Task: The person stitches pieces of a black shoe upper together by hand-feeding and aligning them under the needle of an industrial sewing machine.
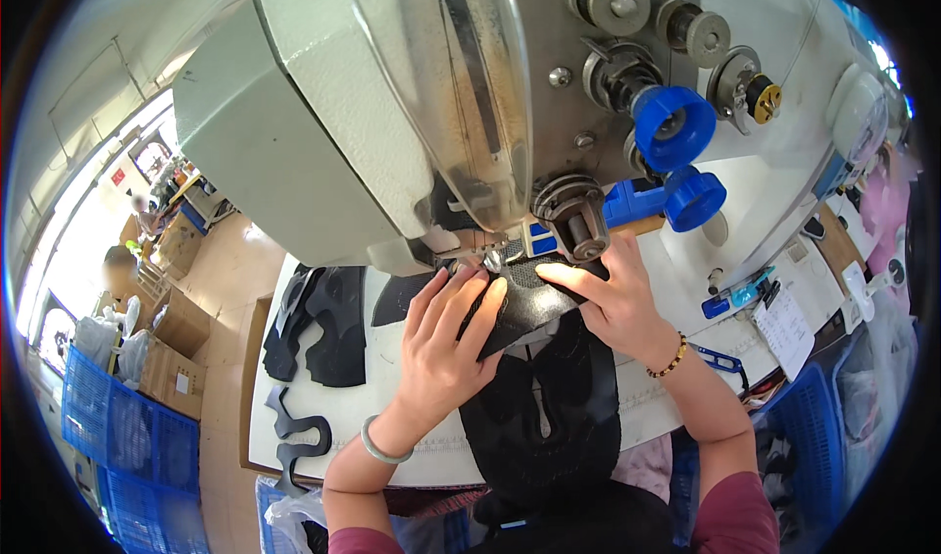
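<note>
A black shoe upper, partly mesh with a shiny patch, lies under the presser foot of a large sewing machine. Spread across its left side are the fingers of my left hand, the thumb tucked at its near edge. My right hand pinches the right side, its thumb on top pointing left and its other fingers partly hidden behind. Below my hands, more black upper parts with a slot in the middle hang over the table's near edge toward my lap.
Stacked black cut pieces and a curvy strip lie on the white table at left. A paper sheet, a blue cutter and small tools are at right. Blue crates and cartons stand on the floor.
</note>
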A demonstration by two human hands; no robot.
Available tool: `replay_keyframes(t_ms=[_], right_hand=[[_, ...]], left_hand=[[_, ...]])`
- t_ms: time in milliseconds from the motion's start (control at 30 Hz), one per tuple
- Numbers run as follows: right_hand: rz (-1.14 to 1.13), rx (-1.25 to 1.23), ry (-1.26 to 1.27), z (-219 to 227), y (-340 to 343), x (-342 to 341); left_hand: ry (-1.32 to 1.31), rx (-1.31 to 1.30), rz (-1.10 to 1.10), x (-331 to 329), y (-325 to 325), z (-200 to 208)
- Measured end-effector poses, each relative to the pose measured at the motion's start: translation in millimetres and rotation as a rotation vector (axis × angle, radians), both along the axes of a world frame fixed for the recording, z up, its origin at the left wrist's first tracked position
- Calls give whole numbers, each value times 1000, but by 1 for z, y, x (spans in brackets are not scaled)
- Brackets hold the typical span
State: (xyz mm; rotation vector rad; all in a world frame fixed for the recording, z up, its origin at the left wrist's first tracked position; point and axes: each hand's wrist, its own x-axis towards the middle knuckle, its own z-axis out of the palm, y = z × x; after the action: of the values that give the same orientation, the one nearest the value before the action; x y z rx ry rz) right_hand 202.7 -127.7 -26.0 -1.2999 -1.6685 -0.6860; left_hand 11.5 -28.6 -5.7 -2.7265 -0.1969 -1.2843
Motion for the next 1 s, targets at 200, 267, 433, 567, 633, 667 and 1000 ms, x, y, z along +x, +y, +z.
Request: replay_keyframes(t_ms=[200, 267, 433, 567, 633, 667, 1000], right_hand=[[57, -59, 3, -2, -2, 2], [59, -58, -9, -2, -2, 2], [29, -22, -33, -6, -1, 2], [1, -2, -55, -1, 0, 4], [89, -47, 72, 1, 0, 2], [90, -70, 76, 0, 0, 3], [148, -78, 57, 4, -3, 3]], left_hand=[[-24, 28, 4, -1, 0, -2], [-31, 35, 6, -1, 0, -2], [-7, 51, -37, -4, 6, -7], [41, 101, 33, -3, 1, -3], [-13, 137, -40, -2, -2, -7], [-16, 103, -95, 1, -3, -9], [-58, 144, -29, 4, -9, -5]])
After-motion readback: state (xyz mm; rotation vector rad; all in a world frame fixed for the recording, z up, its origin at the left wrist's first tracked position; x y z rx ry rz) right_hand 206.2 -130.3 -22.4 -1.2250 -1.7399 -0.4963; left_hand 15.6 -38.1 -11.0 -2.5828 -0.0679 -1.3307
